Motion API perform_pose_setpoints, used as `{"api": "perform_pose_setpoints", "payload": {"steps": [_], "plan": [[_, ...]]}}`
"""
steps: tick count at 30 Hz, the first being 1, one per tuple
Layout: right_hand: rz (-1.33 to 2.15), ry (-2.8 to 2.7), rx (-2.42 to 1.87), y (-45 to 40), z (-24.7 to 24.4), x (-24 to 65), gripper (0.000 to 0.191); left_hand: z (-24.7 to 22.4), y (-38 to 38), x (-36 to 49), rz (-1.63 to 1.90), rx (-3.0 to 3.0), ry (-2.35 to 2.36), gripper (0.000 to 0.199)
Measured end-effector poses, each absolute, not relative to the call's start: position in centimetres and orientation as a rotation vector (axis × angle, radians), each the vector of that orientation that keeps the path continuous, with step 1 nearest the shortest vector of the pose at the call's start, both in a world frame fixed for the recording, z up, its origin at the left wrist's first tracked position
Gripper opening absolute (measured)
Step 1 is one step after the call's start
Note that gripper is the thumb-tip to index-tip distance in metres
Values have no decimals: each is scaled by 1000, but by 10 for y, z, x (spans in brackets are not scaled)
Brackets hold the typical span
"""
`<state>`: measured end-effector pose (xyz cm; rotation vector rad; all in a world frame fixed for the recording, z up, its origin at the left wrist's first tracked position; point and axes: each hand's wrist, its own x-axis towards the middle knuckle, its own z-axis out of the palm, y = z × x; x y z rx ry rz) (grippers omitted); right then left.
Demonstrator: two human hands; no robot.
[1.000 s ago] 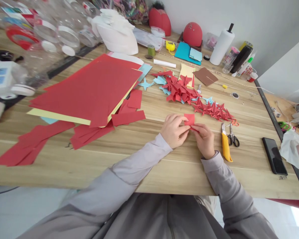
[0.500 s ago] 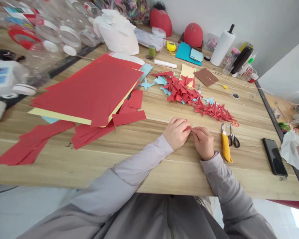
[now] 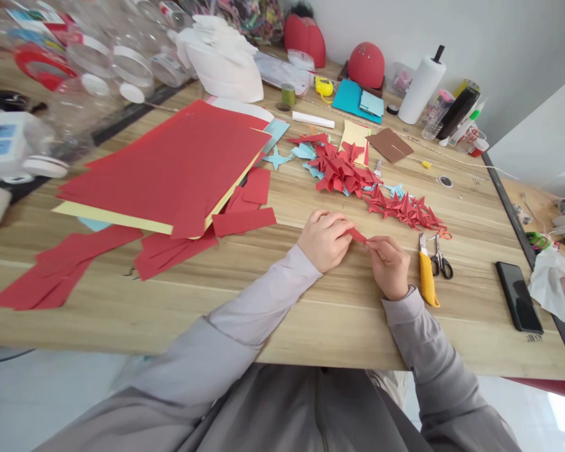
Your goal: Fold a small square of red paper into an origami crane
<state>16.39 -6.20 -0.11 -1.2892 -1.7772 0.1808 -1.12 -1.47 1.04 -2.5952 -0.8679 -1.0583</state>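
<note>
A small strip of red paper [image 3: 356, 235] stretches between my two hands, just above the table's near middle. My left hand [image 3: 324, 241] is closed over its left end, which the fingers hide. At the other end, the thumb and fingertips of my right hand [image 3: 388, 266] pinch the strip. Beyond my hands lies a heap of folded red paper stars [image 3: 341, 168], with some light blue ones among them. To the right of my right hand are a yellow utility knife [image 3: 427, 276] and black-handled scissors [image 3: 441, 265].
Large red paper sheets [image 3: 174, 169] are stacked at left, with cut red strips [image 3: 56, 270] in front. Plastic bottles [image 3: 132, 66] crowd the back left. A black phone [image 3: 518, 296] lies at right. A white roll [image 3: 421, 91] stands at the back.
My hands have drawn apart, the left one to the left and slightly away, the right one slightly right. More of the red paper strip now shows between them.
</note>
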Motion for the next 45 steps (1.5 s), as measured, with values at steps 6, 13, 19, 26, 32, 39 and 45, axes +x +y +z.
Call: {"api": "perform_pose_setpoints", "payload": {"steps": [6, 13, 19, 26, 32, 39, 45], "plan": [[185, -1770, -1285, -62, -1, 163, 15, 9, -12, -13, -1039, -2637, -871, 23], [88, -1680, -1329, -58, 0, 173, 14, 10, -6, -24, -1095, -2617, -997, 24], [143, -1817, -1281, -60, -2, 170, 17, 9, -10, -18, -1052, -2657, -940, 22], [-48, -2118, -1191, -62, 1, 164, 18, -1, -13, -8, -989, -2712, -766, 24], [-121, -2138, -1222, -63, 2, 169, 20, 2, -11, -11, -1022, -2755, -813, 26], [-212, -2024, -1305, -60, 2, 175, 19, 3, -3, -22, -1016, -2769, -973, 27], [-201, -1800, -1387, -58, -1, 178, 16, 4, -5, -19, -1667, -2670, -1366, 22]]}}
